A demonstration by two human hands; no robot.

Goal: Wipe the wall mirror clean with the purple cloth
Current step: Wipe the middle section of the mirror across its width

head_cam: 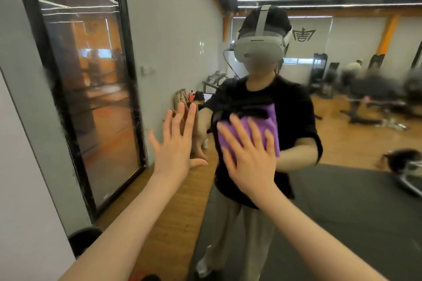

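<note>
- Your right hand presses the purple cloth flat against the wall mirror, fingers straight and spread.
- Your left hand lies bare on the glass just beside it, fingers splayed.

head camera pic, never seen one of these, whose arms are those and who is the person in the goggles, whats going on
There is one picture, taken by a camera worn on a person's head, so the two bare arms reaching in from the bottom are the wearer's own. They stand facing a large wall mirror. The figure in the white headset is their own reflection. The right hand lies flat, fingers spread, pressing a purple cloth against the glass. The left hand is open, holds nothing and meets its reflection at the fingertips. The gym room behind is reflected too. At the left stands a black-framed glass panel.
</note>
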